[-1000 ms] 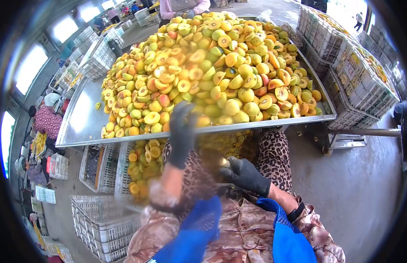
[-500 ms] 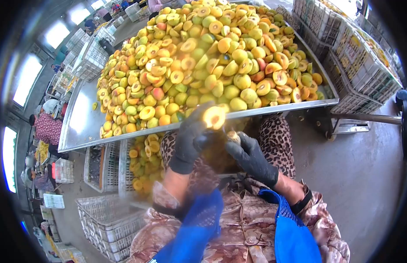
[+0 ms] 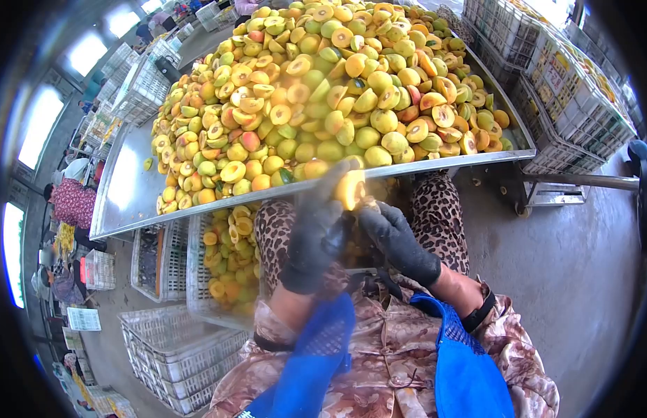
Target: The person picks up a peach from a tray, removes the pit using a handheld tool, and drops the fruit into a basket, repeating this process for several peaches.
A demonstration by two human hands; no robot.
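My left hand [image 3: 313, 237], in a dark glove, is closed around a halved yellow peach [image 3: 350, 189] just in front of the tray's near edge. The cut face is bright and blurred. My right hand [image 3: 400, 240], gloved too, is pinched together close beside the peach. A small pale-brown thing [image 3: 369, 204] shows at its fingertips, too blurred to name. Beyond both hands, a big heap of halved peaches [image 3: 268, 115] lies on the metal tray [image 3: 125, 184].
Below the tray at left, a white crate [image 3: 195, 279] contains more peach halves. Stacked white crates [image 3: 177, 355] stand on the floor nearer me. Filled crates [image 3: 571, 97] are piled at right, by a metal bar [image 3: 581, 181]. Other people [image 3: 74, 202] work at far left.
My left hand and the peach have shifted slightly right, and the peach has turned to a narrower angle. The right hand has moved slightly up and stays close to it.
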